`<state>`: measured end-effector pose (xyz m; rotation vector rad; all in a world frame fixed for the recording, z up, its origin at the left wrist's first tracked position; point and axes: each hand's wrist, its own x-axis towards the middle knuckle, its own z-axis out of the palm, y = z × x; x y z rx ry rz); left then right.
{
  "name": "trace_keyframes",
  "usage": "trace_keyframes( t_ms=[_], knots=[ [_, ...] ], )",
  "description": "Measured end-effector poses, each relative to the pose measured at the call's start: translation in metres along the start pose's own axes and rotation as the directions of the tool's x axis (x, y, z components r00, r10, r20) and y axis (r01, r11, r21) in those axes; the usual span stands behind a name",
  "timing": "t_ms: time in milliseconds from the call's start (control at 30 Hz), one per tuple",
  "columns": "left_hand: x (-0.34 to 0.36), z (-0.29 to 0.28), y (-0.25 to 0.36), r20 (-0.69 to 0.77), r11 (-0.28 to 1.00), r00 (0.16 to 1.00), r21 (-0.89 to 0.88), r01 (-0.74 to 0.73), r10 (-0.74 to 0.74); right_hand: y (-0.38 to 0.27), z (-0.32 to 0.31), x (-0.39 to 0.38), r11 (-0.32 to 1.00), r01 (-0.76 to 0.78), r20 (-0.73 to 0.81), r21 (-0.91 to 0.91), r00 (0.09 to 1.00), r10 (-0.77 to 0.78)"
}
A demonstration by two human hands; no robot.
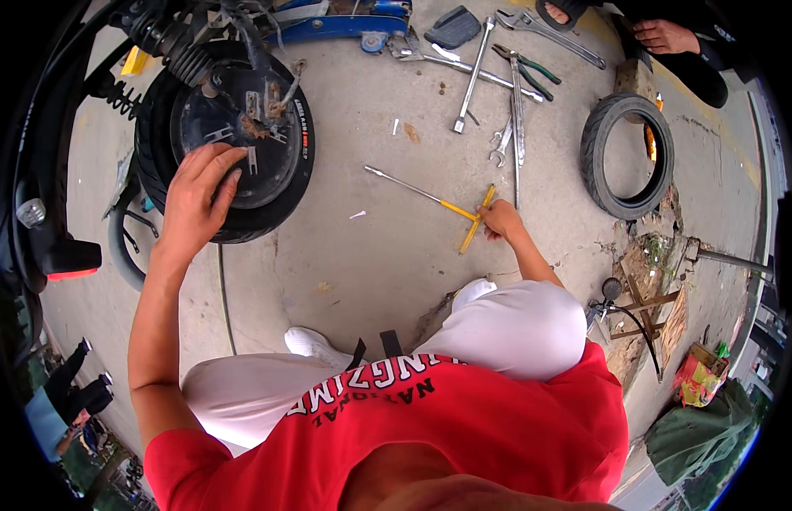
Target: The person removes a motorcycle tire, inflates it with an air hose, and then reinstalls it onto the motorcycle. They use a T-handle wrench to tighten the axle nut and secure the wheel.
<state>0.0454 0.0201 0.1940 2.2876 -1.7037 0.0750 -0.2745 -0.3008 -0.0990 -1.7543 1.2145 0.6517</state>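
A black scooter wheel with a dark round hub plate is at the upper left, under a spring and other vehicle parts. My left hand rests over the near left part of this wheel, fingers stretched toward the hub and thumb apart, and it holds nothing that I can see. At the right, low over the concrete, my right hand is closed around the crossbar of a T-handle socket wrench. Its handle is yellow, and the silver shaft points left toward the wheel.
Beyond my right hand lie a lug wrench, green-handled pliers, an adjustable wrench and several spanners. A bare tire stands at the right, near another person's hand. A blue jack sits at the top.
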Motion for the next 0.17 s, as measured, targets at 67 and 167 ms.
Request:
trace_keyframes(
  t_ms=[67, 167],
  knots=[
    [-0.012, -0.020, -0.015, -0.134, 0.972, 0.990, 0.236, -0.013, 0.046, 0.002, -0.013, 0.006, 0.993, 0.058, 0.011, -0.104, 0.998, -0.057],
    [-0.047, -0.027, -0.035, -0.363, 0.917, 0.906, 0.244, 0.317, -0.217, -0.014, -0.029, 0.018, 0.967, 0.197, 0.076, -0.165, 0.980, -0.186]
  ],
)
